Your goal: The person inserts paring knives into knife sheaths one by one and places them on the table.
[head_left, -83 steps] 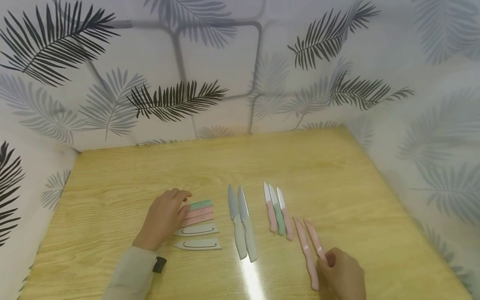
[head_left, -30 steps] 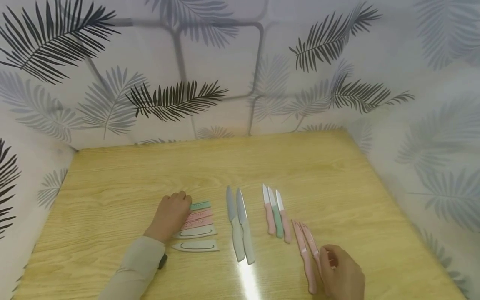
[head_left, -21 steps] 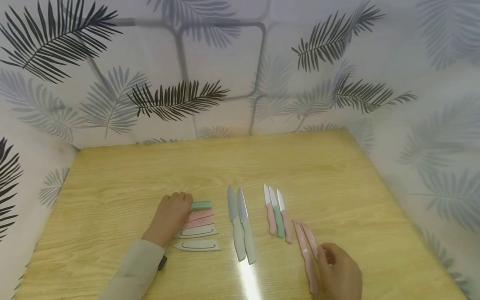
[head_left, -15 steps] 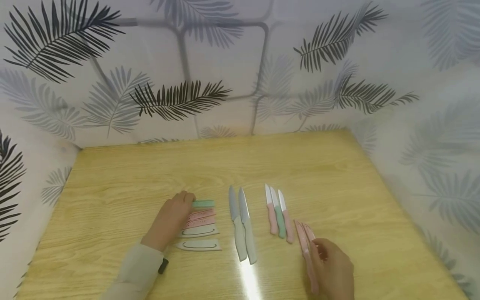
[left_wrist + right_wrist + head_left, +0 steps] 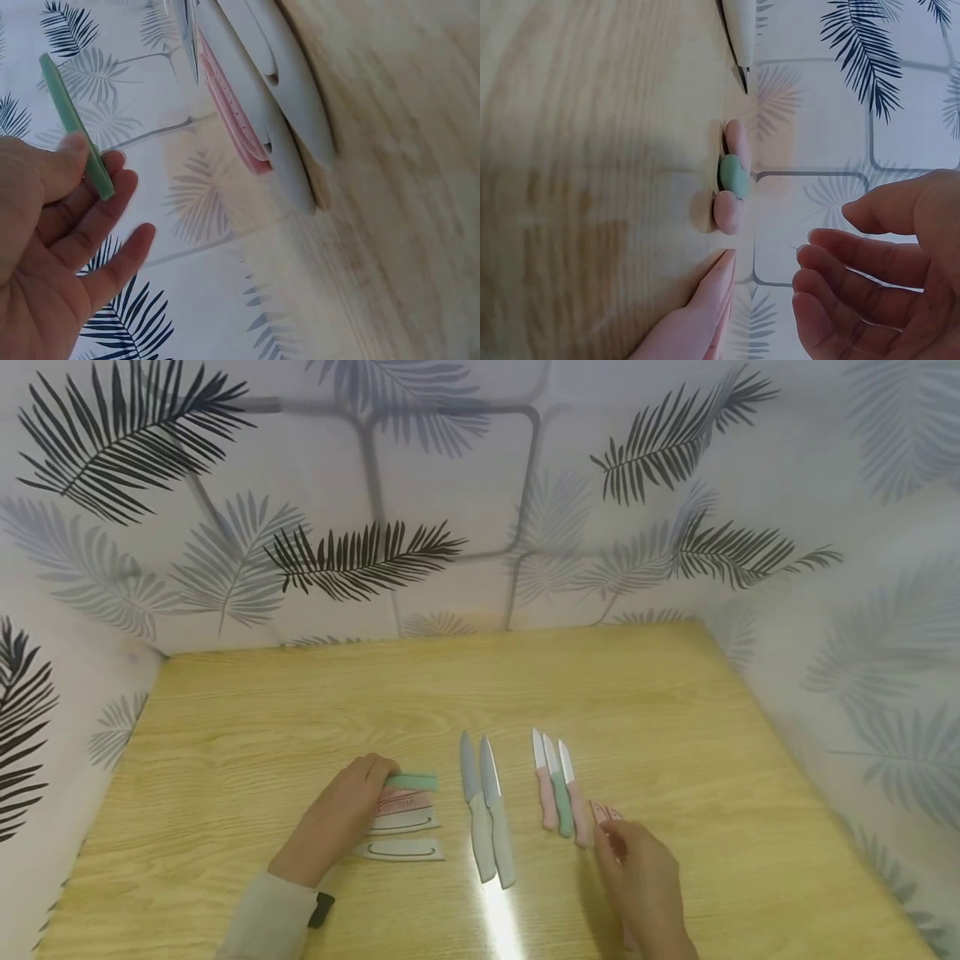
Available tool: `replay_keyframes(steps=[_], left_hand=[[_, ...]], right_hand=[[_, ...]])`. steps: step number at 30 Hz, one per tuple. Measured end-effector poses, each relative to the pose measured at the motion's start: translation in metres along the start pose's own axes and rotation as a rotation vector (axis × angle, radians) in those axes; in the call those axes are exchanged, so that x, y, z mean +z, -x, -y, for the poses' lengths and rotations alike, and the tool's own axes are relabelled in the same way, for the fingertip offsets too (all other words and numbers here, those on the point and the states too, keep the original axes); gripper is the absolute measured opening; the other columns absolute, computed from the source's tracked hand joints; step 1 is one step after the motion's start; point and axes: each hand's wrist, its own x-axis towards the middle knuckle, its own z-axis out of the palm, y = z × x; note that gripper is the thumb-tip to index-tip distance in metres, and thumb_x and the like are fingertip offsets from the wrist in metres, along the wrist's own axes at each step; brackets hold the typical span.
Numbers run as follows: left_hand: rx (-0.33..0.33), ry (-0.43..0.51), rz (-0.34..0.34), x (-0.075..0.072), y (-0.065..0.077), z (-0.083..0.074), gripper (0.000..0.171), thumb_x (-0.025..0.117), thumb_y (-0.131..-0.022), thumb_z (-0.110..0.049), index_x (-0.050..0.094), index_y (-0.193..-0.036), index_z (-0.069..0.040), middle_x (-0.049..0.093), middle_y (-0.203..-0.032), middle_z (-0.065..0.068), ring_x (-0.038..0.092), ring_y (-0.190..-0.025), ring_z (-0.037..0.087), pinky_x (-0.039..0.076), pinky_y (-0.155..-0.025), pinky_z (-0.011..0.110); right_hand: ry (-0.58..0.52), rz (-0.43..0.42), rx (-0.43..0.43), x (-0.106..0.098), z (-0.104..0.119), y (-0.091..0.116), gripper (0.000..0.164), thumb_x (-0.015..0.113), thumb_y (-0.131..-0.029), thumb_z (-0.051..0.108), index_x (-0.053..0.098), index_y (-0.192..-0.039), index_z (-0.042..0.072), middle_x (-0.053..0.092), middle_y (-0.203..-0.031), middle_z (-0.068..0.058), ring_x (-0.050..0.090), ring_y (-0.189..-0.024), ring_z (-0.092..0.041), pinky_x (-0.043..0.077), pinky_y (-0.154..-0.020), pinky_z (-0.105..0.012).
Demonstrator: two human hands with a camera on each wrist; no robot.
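My left hand (image 5: 348,806) pinches a green knife sheath (image 5: 71,112) between thumb and fingers, raised off the table in the left wrist view. Below it lie pink sheaths (image 5: 405,803) and two white sheaths (image 5: 405,850). My right hand (image 5: 641,877) has loosely bent fingers with nothing between them, as the right wrist view shows. It hovers over two sheathed pink knives (image 5: 682,330) and hides most of them in the head view. Just beyond it lie three bare paring knives, two with pink handles (image 5: 577,814) and one with a green handle (image 5: 561,807).
Two larger bare knives with pale handles (image 5: 501,847) lie side by side mid-table, blades pointing away, between the hands. The wooden table (image 5: 300,693) meets leaf-patterned covering (image 5: 435,577) at its back and sides.
My left hand has lifted the green sheath from the row and tilted it. My right hand has left the handle end of the sheathed pink knives and moved forward and left.
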Motion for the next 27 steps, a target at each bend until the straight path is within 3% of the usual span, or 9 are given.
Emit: replay_keyframes(steps=[4,14,20,27], left_hand=[[0.009,0.088,-0.002,-0.001,0.003,-0.003,0.025,0.064,-0.085,-0.002,0.053,-0.108,0.0,0.057,-0.103,0.006,0.055,-0.095,0.017,0.046,-0.086,0.028],[0.009,0.145,-0.038,-0.005,0.011,-0.009,0.025,0.065,-0.087,-0.012,0.057,-0.108,-0.002,0.058,-0.104,0.003,0.053,-0.098,0.015,0.046,-0.087,0.03],[0.061,0.144,-0.106,-0.004,0.013,-0.009,0.031,0.07,-0.079,-0.009,0.058,-0.106,0.0,0.059,-0.101,0.005,0.055,-0.094,0.016,0.048,-0.083,0.032],[0.064,0.135,-0.108,-0.004,0.015,-0.01,0.028,0.068,-0.082,-0.012,0.059,-0.106,0.0,0.059,-0.101,0.005,0.055,-0.094,0.017,0.048,-0.083,0.034]], right_hand=[[0.002,-0.004,-0.03,0.0,0.002,-0.003,0.02,0.063,-0.087,0.02,0.068,-0.097,0.003,0.063,-0.078,-0.004,0.059,-0.07,-0.016,0.053,-0.063,-0.03],[0.01,-0.065,-0.211,0.004,0.007,-0.018,0.011,0.064,-0.082,0.009,0.068,-0.087,-0.001,0.062,-0.071,-0.005,0.055,-0.059,-0.012,0.05,-0.053,-0.025],[0.053,0.001,-0.193,0.008,0.013,-0.031,0.016,0.065,-0.082,0.012,0.067,-0.088,-0.003,0.062,-0.072,-0.006,0.056,-0.059,-0.015,0.05,-0.052,-0.029],[0.113,0.056,-0.189,0.01,0.023,-0.039,0.013,0.065,-0.08,0.009,0.067,-0.085,-0.002,0.063,-0.072,-0.008,0.057,-0.061,-0.018,0.05,-0.054,-0.031]])
